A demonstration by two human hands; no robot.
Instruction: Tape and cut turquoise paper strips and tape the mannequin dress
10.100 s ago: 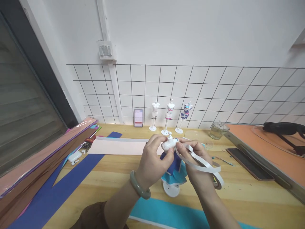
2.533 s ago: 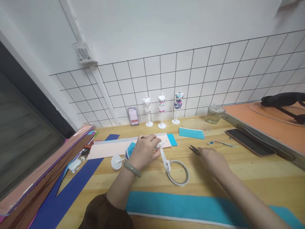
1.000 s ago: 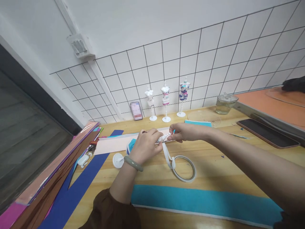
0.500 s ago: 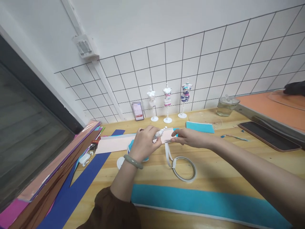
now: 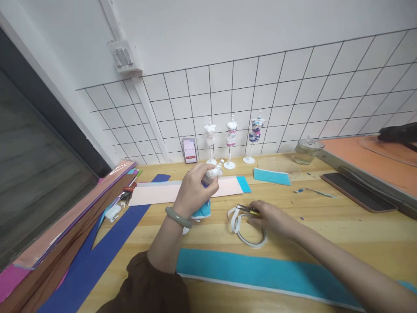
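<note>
My left hand (image 5: 197,184), with a green bangle at the wrist, is closed around a small white mannequin (image 5: 213,174). Dark blue shows on its torso, and crinkled turquoise paper (image 5: 202,210) hangs below it. Lower down to the right, my right hand (image 5: 269,216) grips small scissors (image 5: 246,209) with dark blades and some yellow at the handle. The blades point left above a roll of white tape (image 5: 260,244), whose loose end curls up at the left of the ring. My fingers hide most of the scissor handles.
Three mannequins on stands (image 5: 230,137) and a propped phone (image 5: 190,151) line the wall. Pale pink paper (image 5: 156,193) lies behind my left hand, a long turquoise strip (image 5: 260,276) in front. A glass cup (image 5: 308,151) and a dark phone (image 5: 358,192) are at right.
My right hand has moved down and right with the scissors, away from the mannequin to the tape roll. The tape's loose end has dropped from near my hands and curled beside the ring.
</note>
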